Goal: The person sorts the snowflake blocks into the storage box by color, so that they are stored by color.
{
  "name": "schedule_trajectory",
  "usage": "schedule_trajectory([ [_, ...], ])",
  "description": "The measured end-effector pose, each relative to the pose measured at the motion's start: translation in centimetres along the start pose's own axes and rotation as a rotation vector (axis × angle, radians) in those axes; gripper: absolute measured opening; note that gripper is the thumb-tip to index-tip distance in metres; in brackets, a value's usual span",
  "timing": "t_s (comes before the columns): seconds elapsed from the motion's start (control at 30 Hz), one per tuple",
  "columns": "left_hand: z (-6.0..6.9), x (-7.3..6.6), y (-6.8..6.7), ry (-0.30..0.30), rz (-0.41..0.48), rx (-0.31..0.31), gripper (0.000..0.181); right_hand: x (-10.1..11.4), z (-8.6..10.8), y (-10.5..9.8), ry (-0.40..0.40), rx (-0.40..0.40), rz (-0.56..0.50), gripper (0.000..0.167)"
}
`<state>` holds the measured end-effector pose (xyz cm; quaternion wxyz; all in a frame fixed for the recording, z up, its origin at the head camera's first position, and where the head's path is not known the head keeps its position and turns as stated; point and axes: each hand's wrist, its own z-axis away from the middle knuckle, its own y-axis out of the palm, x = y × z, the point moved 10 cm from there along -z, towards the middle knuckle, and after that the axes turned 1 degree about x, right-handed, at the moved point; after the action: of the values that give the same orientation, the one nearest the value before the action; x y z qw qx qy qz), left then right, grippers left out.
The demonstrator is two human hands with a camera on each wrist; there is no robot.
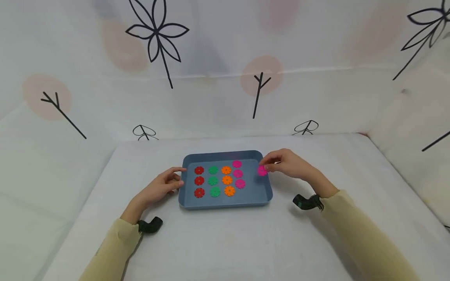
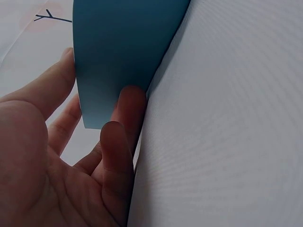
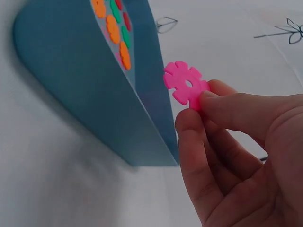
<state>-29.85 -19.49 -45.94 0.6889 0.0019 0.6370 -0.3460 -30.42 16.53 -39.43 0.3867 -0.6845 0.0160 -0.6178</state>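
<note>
A pink notched disc with a hole in its centre is pinched between the thumb and fingers of my right hand. In the head view this disc is over the right rim of a blue-grey tray. My left hand holds the tray's left edge, with the thumb at the rim and curled fingertips against the outer wall. Inside the tray lie columns of flat discs: three red discs, three green discs, three orange discs and three pink discs.
The tray stands on a white-covered table. Behind it hangs a pale cloth printed with black plant outlines and pinkish spots. A black wrist device sits on the left wrist, another black device on the right.
</note>
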Motion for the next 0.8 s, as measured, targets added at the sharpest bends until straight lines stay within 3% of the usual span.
schedule_trajectory([
  [0.27,-0.1,-0.1,0.1,0.011,0.011,0.010,0.055,0.9,-2.6,2.7,-0.036,0.138,0.010,0.017],
  [0.8,0.1,-0.1,0.0,0.011,0.012,0.009,0.056,1.6,-6.6,6.3,0.016,0.339,-0.026,0.015],
])
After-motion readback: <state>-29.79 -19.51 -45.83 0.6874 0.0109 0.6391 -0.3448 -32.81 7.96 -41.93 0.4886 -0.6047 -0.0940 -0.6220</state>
